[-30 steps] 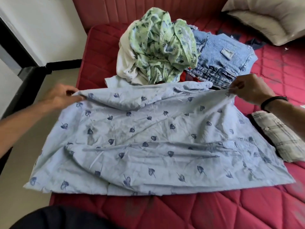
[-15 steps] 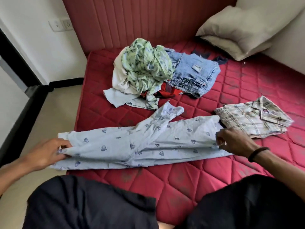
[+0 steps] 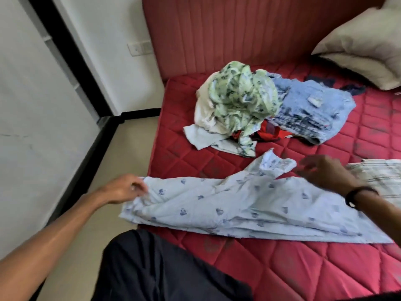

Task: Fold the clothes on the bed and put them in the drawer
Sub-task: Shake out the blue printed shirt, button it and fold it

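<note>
1. The left hand (image 3: pixel 123 189) pinches one end of the light blue shirt (image 3: pixel 238 205).
2. The right hand (image 3: pixel 325 173) floats over the other end, fingers loose, holding nothing.
3. The shirt lies between both hands on the red bed (image 3: pixel 303 268).

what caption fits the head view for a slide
Both hands at the ends of a half-folded light blue shirt on a red mattress.

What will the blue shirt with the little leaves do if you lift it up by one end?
The light blue shirt would probably droop and unfold, since it lies thin and wrinkled on the mattress. It looks light. Its loose sleeve would likely dangle.
</note>
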The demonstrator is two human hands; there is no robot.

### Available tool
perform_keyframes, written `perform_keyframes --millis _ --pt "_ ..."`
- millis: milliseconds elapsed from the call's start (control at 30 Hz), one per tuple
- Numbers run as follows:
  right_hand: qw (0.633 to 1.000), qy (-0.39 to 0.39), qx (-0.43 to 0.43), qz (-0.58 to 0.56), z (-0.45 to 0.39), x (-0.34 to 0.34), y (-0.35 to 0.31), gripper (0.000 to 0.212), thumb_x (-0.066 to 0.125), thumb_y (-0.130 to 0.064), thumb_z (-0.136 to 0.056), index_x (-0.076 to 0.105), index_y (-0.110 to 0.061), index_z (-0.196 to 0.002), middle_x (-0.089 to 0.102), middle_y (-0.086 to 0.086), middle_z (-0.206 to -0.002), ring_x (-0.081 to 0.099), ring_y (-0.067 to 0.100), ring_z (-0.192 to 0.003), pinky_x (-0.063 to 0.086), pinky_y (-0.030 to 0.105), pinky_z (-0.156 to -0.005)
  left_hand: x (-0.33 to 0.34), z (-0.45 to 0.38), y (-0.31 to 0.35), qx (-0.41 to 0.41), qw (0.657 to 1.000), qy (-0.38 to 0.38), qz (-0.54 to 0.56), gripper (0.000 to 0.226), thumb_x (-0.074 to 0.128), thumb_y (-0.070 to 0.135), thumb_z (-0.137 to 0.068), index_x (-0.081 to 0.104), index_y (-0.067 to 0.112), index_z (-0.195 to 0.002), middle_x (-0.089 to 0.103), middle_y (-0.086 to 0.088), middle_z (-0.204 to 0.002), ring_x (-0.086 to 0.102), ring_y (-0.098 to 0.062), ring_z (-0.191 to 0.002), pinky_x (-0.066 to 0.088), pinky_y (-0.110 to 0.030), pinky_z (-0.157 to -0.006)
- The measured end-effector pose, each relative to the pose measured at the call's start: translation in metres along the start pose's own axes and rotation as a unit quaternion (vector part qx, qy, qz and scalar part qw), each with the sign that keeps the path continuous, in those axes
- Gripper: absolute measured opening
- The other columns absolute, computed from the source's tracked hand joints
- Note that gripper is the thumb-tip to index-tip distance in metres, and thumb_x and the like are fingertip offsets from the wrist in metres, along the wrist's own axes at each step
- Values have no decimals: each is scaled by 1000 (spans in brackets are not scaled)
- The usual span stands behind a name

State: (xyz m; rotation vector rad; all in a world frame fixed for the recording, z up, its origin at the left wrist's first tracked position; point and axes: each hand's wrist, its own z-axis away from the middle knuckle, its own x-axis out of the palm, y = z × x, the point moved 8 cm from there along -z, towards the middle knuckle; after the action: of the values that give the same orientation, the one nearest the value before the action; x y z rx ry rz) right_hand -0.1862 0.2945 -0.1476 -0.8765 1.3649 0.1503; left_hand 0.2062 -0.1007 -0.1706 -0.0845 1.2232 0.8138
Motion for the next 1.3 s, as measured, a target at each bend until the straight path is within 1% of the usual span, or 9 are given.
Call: perform_keyframes --millis 133,267,367,467,567,700,967,1133,1300 --pt "964 -91 216 -127 -73 72 9 105 64 -97 -51 66 -4 -100 68 19 -103 68 38 -95 59 45 -78 -5 -3 0 10 963 224 148 27 56 39 -98 70 28 -118 73 7 -114 68 -12 -107 49 -17 -87" --pt "933 -53 327 -139 -100 109 24 144 95 -66 -45 28 0 -154 49 23 -148 49 43 -135 48 53 -107 74 -32 1 -14 992 106 64 68 28 62 -101 41 23 -156 39 -3 -162 32 -18 -150 25 -35 -122" --pt "930 -42 339 -133 -110 112 18 95 100 -31 -58 50 1 -133 63 21 -128 65 34 -109 57 47 -94 95 -48 -10 -78 996 53 7 58 17 53 -108 11 35 -163 0 7 -172 -4 -14 -158 3 -52 -126" --pt "947 -19 247 -206 -142 99 -13 34 90 -26 -71 62 -19 -89 69 6 -100 61 22 -85 53 33 -71 94 -48 -5 -78 995 63 3 57 10 51 -109 10 35 -164 1 7 -172 -4 -14 -158 2 -54 -125" --pt "931 38 144 -333 -177 53 -64 39 95 -29 -60 58 -17 -66 65 5 -78 62 22 -76 52 38 -69 71 -36 8 -13 983 166 81 76 11 75 -98 40 35 -155 33 4 -164 23 -14 -154 16 -44 -126" --pt "887 -21 27 -460 -182 -8 -139 46 98 -14 -47 64 -15 -77 66 13 -85 66 30 -83 57 46 -79 57 -14 47 100 963 205 141 57 53 82 -85 69 36 -114 71 19 -103 64 0 -98 47 -21 -90" --pt "963 -134 -80 -221 -96 -72 -101 29 76 7 -83 74 -21 -92 76 -5 -78 67 2 -67 56 18 -63 80 -24 33 80 975 115 172 30 81 39 -82 55 25 -75 60 6 -66 55 -11 -61 47 -35 -65" --pt "984 -137 -111 28 -28 -67 6 52 73 14 -76 77 -38 -76 77 -4 -80 68 7 -70 55 25 -72 82 -22 40 74 982 88 147 44 72 10 -81 37 27 -61 32 11 -56 30 -5 -54 29 -31 -57" --pt "993 -34 -114 0 31 -52 67 52 70 18 -74 71 -33 -73 72 -14 -81 69 8 -75 56 35 -68 89 -19 52 99 993 50 46 32 67 19 -67 37 22 -58 42 8 -53 39 -7 -51 31 -25 -54"
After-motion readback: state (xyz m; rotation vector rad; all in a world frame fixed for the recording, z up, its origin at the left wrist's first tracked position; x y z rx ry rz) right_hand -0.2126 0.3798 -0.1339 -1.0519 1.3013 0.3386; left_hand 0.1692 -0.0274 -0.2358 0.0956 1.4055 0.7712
